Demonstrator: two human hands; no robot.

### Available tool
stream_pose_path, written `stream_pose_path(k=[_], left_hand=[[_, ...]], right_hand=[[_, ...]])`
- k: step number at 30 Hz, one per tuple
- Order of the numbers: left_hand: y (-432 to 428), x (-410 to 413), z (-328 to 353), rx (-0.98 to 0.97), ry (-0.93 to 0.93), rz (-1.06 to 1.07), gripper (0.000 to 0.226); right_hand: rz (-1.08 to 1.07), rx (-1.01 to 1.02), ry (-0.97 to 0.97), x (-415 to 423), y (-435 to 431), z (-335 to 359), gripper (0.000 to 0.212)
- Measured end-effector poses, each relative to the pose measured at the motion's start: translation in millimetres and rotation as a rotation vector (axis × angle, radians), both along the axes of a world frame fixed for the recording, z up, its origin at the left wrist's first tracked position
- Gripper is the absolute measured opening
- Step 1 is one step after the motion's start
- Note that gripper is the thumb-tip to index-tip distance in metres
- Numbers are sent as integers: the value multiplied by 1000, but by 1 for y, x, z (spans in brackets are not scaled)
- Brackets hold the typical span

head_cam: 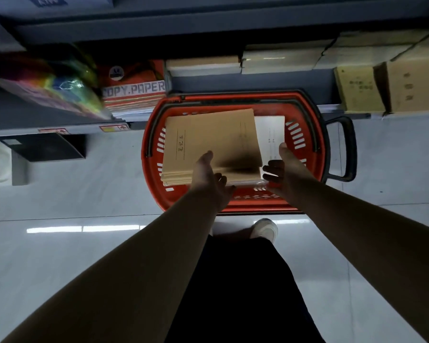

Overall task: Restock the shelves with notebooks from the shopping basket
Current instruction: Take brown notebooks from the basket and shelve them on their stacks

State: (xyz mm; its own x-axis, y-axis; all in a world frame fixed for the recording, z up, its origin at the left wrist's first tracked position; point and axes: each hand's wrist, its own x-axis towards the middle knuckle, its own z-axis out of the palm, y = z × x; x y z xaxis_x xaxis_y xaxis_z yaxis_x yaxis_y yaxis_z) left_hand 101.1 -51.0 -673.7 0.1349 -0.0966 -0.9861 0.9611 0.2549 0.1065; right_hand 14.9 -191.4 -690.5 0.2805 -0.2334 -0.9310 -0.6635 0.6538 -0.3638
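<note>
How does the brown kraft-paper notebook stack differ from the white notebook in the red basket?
The brown kraft-paper notebook stack sits on top, tilted; the white notebook lies lower, mostly covered. The left hand grips the stack, not the white notebook. Both are in the red plastic basket.

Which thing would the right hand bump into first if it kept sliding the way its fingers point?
The stack of brown notebooks: the right hand aims its fingers at the stack's right edge, perhaps already touching; depth is unclear.
</note>
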Motion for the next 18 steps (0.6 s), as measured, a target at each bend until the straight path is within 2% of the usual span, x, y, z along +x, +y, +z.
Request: stream_pose_path(k=[4,8,18], left_hand=[[6,-7,-19,9,-18,-12,61],[6,-11,-33,5,-14,-21,38],[6,-2,-42,30,34,-11,40]], right_hand=[[-29,9,13,-1,8,-19,69],[-15,-9,26,0,10,-30,70],[53,-47,33,13,3,-44,62]])
